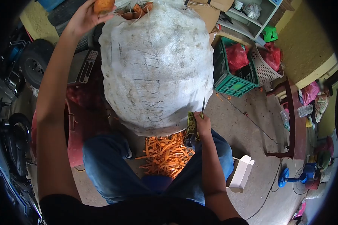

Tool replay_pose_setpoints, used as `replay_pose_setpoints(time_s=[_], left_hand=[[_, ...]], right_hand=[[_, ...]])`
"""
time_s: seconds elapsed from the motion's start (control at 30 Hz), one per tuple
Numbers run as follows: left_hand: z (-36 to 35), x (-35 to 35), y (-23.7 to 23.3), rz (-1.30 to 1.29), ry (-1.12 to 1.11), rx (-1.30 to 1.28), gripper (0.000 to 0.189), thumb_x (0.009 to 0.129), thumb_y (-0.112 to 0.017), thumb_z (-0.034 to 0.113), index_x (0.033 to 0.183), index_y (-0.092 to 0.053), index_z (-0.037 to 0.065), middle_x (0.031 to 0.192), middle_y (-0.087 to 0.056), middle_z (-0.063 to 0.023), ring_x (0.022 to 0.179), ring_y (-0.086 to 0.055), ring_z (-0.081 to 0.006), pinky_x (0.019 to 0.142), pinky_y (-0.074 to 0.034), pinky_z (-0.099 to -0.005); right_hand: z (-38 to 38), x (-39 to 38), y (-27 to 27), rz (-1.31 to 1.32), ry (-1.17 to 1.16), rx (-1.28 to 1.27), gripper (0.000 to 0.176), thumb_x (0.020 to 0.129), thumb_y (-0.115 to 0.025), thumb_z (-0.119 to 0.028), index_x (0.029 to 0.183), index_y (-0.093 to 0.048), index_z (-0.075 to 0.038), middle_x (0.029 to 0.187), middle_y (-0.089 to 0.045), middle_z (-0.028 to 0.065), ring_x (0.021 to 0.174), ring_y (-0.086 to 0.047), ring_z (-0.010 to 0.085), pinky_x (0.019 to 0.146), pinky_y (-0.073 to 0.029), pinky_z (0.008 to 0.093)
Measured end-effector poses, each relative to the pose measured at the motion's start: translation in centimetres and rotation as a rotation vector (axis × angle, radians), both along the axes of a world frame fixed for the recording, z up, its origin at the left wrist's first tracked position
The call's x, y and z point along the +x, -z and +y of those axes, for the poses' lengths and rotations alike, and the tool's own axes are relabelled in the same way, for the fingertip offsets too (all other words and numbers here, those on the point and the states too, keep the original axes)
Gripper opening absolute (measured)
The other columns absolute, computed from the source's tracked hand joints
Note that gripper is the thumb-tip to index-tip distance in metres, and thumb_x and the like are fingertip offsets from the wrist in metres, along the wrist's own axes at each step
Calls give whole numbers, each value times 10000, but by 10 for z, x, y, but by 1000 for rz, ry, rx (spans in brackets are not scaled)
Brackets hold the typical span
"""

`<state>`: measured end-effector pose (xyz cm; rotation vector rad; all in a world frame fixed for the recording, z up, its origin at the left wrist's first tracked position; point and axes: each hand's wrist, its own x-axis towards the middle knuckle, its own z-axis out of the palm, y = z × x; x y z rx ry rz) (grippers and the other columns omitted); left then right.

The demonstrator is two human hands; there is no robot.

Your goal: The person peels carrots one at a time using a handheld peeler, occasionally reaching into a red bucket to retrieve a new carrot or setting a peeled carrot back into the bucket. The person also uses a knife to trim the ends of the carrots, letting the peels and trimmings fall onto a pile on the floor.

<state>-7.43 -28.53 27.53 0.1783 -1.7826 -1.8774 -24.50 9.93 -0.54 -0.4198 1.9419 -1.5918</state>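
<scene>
Left hand (84,17) sticking far out, fingers wrapping round carrot (103,5) at open top of big white sack (156,67). Carrot sitting right at fingertips; only fat end showing, so cannot tell which way it is pointing. Right hand (203,125) gripping knife (203,105), blade pointing up. Carrot lying far from this hand, across sack. Orange peels (167,153) lying just below it.

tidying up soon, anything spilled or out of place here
Yes: a heap of orange carrot peelings lies loose on the bare floor between the person's legs, under the white sack, with strips straggling from its edges.
</scene>
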Motion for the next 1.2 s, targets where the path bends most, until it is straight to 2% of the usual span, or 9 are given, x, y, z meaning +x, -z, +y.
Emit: replay_pose_setpoints(time_s=[0.07,0.2,0.47,0.6,0.67,0.73,0.93,1.0,1.2], left_hand=[[43,34,10,-3,128,209,486,823,-404,265,1219,-273,17,1114,-435,-158,973,-492,-278,811,-436,-425],[142,76,70,-90,168,370,504,795,-447,291,1205,-302,36,1037,-473,-156,881,-523,-265,693,-477,-363],[269,96,247,-74,326,1197,430,845,-337,387,1104,-385,47,928,-499,-129,781,-534,-253,627,-467,-385],[302,85,253,-301,124,1231,418,851,-320,394,1026,-420,28,911,-498,-119,789,-527,-253,648,-455,-380],[302,82,269,-283,215,1197,402,843,-359,385,1009,-426,25,886,-510,-112,778,-534,-229,626,-459,-369],[306,76,273,-469,175,1126,356,844,-384,357,991,-442,38,864,-523,-103,753,-539,-195,610,-464,-341],[321,67,283,-392,107,1321,294,855,-363,365,952,-485,116,731,-531,-26,653,-528,-163,565,-449,-295],[314,68,287,-53,547,1337,317,859,-344,378,964,-494,119,768,-549,-32,651,-528,-161,569,-446,-297],[319,64,281,-368,136,1373,402,884,-203,381,1022,-452,97,856,-548,-66,728,-549,-176,631,-464,-326]], right_hand=[[1,1,2,10,-17,35,251,787,-522,-217,772,-556,32,623,-549,46,564,-487,95,543,-396,247],[0,12,-7,-61,-45,-30,213,797,-515,-208,779,-553,1,633,-534,17,535,-488,84,503,-393,221],[6,45,9,-210,-3,-179,242,814,-482,-226,825,-547,7,644,-506,9,568,-454,81,530,-370,225],[2,73,-4,-371,119,-304,244,829,-470,-231,867,-526,4,692,-515,27,597,-482,102,547,-396,233],[0,87,-29,-456,162,-368,236,831,-468,-222,856,-523,6,694,-514,31,590,-482,107,544,-397,232],[-5,89,-24,-420,159,-375,231,831,-471,-216,842,-526,7,679,-509,28,571,-470,101,531,-390,227],[-12,120,0,-18,139,-269,260,826,-488,-218,798,-534,36,610,-504,28,550,-443,86,515,-365,236],[-13,129,-5,36,97,-219,259,824,-488,-215,791,-536,37,604,-511,51,550,-456,107,523,-370,249],[-17,140,-14,331,88,-106,235,815,-486,-188,773,-534,38,624,-535,162,530,-498,260,533,-390,326]])
